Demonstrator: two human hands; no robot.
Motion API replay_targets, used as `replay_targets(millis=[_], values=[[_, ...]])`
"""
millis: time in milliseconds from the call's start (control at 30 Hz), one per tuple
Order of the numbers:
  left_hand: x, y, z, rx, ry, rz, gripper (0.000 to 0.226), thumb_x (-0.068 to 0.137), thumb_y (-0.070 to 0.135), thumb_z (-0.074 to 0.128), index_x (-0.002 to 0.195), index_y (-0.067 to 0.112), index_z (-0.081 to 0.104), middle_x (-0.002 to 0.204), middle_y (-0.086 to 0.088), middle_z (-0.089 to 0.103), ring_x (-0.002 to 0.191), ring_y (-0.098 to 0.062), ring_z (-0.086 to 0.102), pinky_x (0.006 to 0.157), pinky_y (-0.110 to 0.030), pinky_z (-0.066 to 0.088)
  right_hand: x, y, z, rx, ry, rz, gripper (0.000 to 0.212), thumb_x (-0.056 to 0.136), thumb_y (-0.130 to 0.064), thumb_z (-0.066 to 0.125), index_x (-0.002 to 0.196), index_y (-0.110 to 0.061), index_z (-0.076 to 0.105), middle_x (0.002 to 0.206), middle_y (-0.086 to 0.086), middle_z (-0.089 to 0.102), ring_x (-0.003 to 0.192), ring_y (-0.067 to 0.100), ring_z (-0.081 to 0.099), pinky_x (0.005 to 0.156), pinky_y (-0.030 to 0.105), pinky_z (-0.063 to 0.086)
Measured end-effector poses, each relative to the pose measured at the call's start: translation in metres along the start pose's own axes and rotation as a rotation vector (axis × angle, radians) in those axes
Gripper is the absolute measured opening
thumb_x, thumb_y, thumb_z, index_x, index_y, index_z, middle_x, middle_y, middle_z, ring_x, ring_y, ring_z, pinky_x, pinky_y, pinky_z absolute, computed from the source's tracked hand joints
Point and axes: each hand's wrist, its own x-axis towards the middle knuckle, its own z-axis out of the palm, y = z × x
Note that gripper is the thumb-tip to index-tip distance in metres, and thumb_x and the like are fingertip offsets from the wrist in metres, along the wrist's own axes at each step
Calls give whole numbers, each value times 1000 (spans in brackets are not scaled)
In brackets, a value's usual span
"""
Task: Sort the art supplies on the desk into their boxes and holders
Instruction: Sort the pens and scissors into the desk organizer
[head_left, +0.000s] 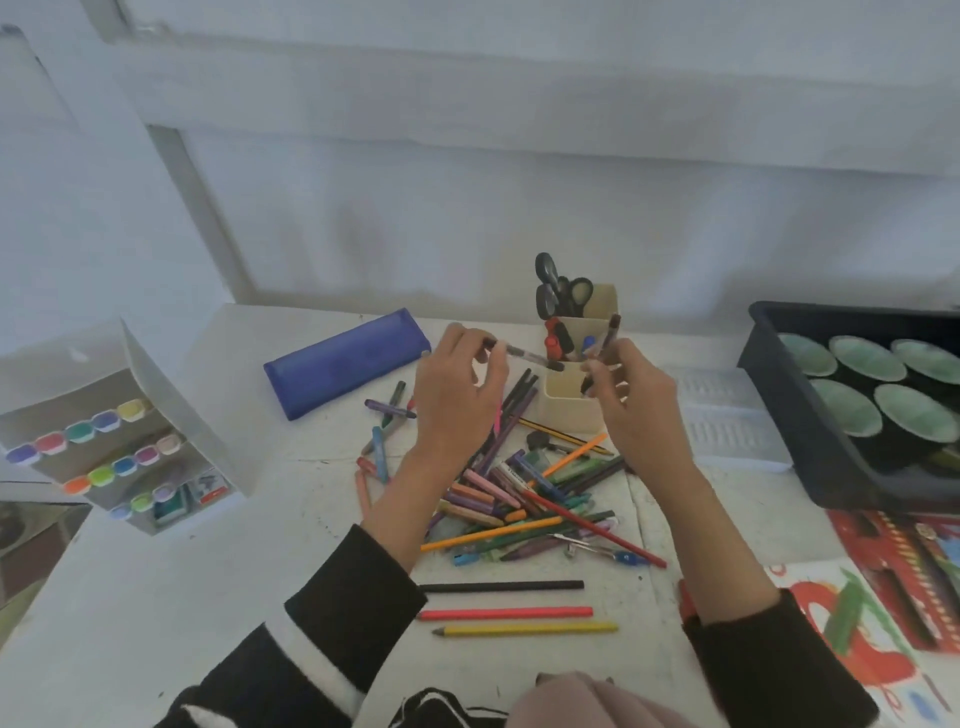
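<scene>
A jumbled pile of coloured pencils, crayons and pens lies mid-desk. Above it my left hand pinches a clear-barrelled pen that points right toward the beige tiered holder. My right hand holds a dark brownish pen upright beside the holder's front compartment. Black-handled scissors stand in the holder's rear cup, with red and blue markers in the middle one. A blue pencil case, closed, lies at the back left. Black, red and yellow pencils lie in parallel near me.
A white marker organiser with coloured caps stands at the left. A dark tray of green-stained dishes sits at the right, a clear plastic box beside it. Painted paper and a pencil packet lie at the front right.
</scene>
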Motion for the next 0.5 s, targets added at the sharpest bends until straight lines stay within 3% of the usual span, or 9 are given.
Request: replay_targets(millis=[100, 267, 367, 433, 500], values=[[7, 2, 25, 129, -149, 10, 23, 93, 30, 49, 89, 14, 64, 88, 1, 58, 63, -18, 56, 60, -36, 45, 21, 1, 10, -79, 42, 16, 15, 97, -17, 46, 103, -8, 57, 85, 8, 67, 72, 21, 61, 66, 33, 48], [12, -2, 31, 158, -388, -150, 28, 96, 34, 49, 118, 21, 62, 105, 2, 61, 95, -19, 59, 86, -41, 45, 27, 10, 23, -106, -34, 113, 22, 97, -14, 44, 110, -7, 60, 92, 12, 67, 77, 24, 61, 69, 29, 46], [11, -14, 17, 185, -369, -181, 26, 95, 29, 52, 118, 24, 61, 102, 5, 61, 87, -16, 59, 82, -34, 45, 18, 11, 22, -65, -30, 130, 26, 97, -14, 45, 117, -8, 61, 94, 9, 67, 76, 19, 62, 66, 17, 43], [5, -24, 1, 190, -389, -197, 22, 93, 24, 54, 114, 24, 63, 98, 7, 60, 76, -12, 56, 81, -36, 48, 9, 13, 20, -56, -22, 121, 26, 96, -14, 47, 117, -11, 63, 92, 2, 65, 71, 14, 61, 60, 7, 38], [-4, -35, -18, 165, -458, -211, 20, 92, 19, 56, 109, 21, 65, 96, 7, 62, 78, -14, 58, 83, -39, 49, -3, 15, 19, -50, -33, 99, 24, 94, -10, 51, 114, -12, 63, 92, -1, 65, 67, 6, 57, 62, 4, 37]])
